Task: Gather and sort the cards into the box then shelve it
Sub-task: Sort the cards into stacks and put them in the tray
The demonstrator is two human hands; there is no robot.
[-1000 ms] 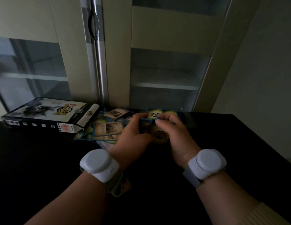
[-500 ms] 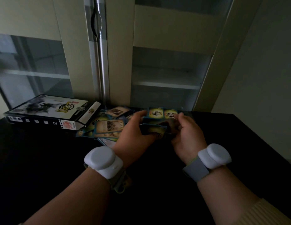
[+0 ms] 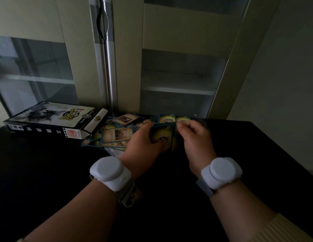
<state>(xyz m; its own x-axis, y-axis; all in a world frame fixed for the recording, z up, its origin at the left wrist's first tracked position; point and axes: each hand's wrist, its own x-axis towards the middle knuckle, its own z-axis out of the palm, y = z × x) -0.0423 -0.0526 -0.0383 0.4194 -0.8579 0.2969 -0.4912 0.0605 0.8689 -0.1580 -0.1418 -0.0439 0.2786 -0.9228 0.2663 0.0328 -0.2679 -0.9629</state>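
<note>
Several blue-bordered cards [image 3: 117,135] lie scattered on the black table [image 3: 47,172] near the cabinet. My left hand [image 3: 141,145] holds a small stack of cards [image 3: 162,137], back side up, thumb across it. My right hand [image 3: 196,138] is just right of the stack, its fingers curled and pinching a card [image 3: 182,120] at the far edge of the table. The card box [image 3: 52,121] lies flat at the left with its end flap open toward the cards.
A cabinet with glass doors and a metal handle [image 3: 102,23] stands behind the table; a shelf [image 3: 180,90] shows through the right door. A pale wall is at the right. White sensor bands sit on both wrists.
The stack in my left hand has tilted up so its back shows. My right hand has moved from the stack to a card lying at the far edge.
</note>
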